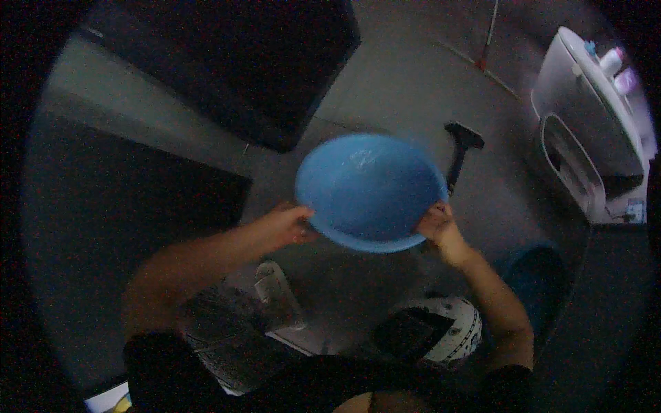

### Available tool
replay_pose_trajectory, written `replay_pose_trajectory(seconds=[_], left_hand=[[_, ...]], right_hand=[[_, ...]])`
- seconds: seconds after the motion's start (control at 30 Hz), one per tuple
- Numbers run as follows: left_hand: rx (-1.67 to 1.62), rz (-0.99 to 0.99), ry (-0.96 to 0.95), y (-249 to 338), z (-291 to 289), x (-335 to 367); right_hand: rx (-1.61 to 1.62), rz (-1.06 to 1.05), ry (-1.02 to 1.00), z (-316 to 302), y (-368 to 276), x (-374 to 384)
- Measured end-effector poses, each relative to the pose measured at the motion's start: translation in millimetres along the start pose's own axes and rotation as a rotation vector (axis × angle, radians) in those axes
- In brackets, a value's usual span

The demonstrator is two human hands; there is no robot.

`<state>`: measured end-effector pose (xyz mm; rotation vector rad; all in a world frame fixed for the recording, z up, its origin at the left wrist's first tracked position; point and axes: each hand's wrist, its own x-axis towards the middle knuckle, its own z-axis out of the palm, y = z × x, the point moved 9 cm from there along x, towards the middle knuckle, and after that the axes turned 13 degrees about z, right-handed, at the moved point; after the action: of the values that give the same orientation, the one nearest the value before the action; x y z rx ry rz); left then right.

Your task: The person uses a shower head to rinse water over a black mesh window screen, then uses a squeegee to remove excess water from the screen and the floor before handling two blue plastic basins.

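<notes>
A round blue basin (365,186) is held out in front of me over the grey floor, tilted so that its inside faces me. Its left rim is gripped by my left hand (296,224), with the fingers closed round the edge. On the lower right rim sits my right hand (439,224), also closed, fingers over the edge and inside. A pale shiny patch shows on the basin's inner wall; whether it is water or glare I cannot tell.
At right stands a white toilet-like fixture (592,103) with small bottles (611,62) on top. Beyond the basin lies a black long-handled tool (463,141). Dark box-like furniture (268,62) fills the left. Below are a light slipper (279,292), a white dotted object (458,327) and a dark teal tub (540,275).
</notes>
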<state>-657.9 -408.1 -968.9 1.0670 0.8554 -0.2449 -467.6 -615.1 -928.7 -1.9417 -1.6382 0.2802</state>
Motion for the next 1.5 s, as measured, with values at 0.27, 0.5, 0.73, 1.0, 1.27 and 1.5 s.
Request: replay_pose_trajectory(seconds=[0.27, 0.5, 0.73, 1.0, 1.27, 1.5], left_hand=[[0.066, -0.218, -0.139, 15.5, -81.2, -78.4], [-0.119, 0.032, 0.187, 39.1, -167.1, -90.2], [-0.044, 0.106, 0.092, 51.4, -145.9, -53.8], [0.021, 0.06, 0.033, 34.3, -137.7, -75.0], [-0.002, 0.001, 0.001, -48.0, -74.0, -79.8], [-0.08, -0.044, -0.012, -100.8, 28.1, -147.9]], right_hand=[[0.117, -0.064, -0.343, 38.3, -62.8, 53.9], [0.331, 0.122, -0.392, 69.7, -39.3, 157.8], [0.376, 0.203, -0.52, 8.3, -14.3, 284.7], [0.323, 0.179, -0.855, -29.7, -85.2, 218.9], [0.112, -0.037, -0.538, -44.0, -119.3, 72.1], [0.083, 0.056, -0.223, -69.8, -151.8, -50.4]])
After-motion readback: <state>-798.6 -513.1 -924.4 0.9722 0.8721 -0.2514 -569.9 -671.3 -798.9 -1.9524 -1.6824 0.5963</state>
